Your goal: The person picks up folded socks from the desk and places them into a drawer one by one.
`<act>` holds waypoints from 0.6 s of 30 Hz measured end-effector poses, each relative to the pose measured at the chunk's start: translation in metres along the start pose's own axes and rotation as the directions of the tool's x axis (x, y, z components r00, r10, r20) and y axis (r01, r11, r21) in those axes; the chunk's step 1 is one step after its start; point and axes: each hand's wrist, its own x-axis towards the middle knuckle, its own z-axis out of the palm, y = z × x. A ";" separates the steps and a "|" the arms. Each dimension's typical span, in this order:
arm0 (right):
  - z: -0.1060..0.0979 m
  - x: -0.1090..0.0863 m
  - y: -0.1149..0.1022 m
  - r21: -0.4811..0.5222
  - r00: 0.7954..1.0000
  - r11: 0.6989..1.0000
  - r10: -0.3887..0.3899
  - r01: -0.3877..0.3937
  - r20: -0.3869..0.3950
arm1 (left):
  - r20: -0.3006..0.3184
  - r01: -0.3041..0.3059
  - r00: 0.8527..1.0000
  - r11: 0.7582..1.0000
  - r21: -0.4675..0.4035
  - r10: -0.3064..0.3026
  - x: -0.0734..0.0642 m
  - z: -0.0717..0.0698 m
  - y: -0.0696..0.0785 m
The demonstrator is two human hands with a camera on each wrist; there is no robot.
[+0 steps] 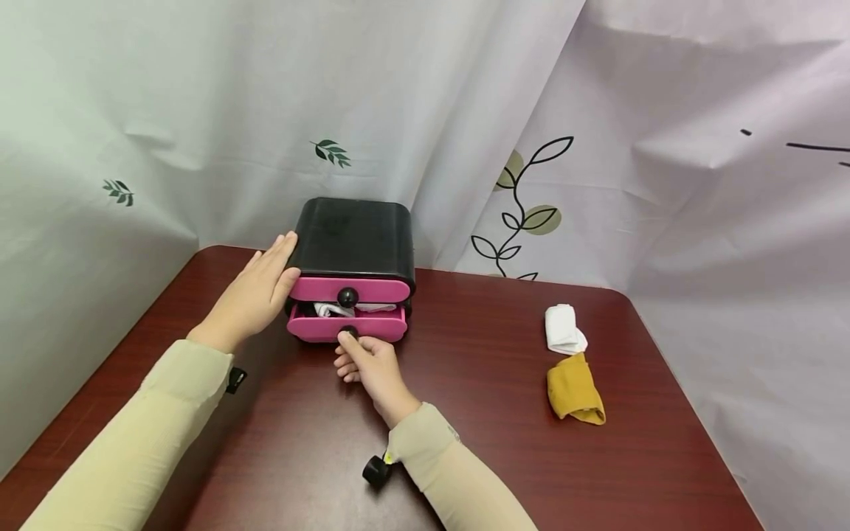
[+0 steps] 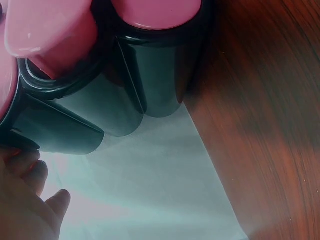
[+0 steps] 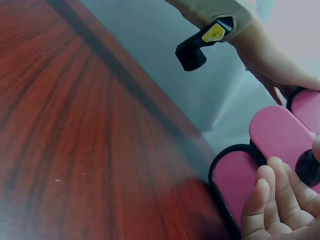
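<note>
pale sleeves [image 1: 126, 450] enter from the bottom edge, hands at a drawer cabinet [image 1: 353, 236] left of centre.
left hand [image 1: 249, 299], fingers straight, lies against the cabinet's left side, probably bracing it; right hand [image 1: 373, 369] pinches the knob [image 1: 350, 330] of the part-open middle drawer [image 1: 380, 329] between thumb and fingers, likely for control. that drawer faces the frame's bottom, its front's long axis running left to right.

1. A screened-off nook; whether home, studio or office cannot be told.
2. Pale hangings [image 1: 259, 88] with leaf prints [image 1: 542, 220] enclose the back and sides.
3. The table [image 1: 491, 450] has a reddish-brown wood grain.
</note>
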 end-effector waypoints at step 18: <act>0.005 0.020 -0.008 0.111 0.998 0.992 0.066 -0.067 0.005 | 0.000 0.005 1.000 1.000 0.005 -0.005 0.000 0.000 -0.001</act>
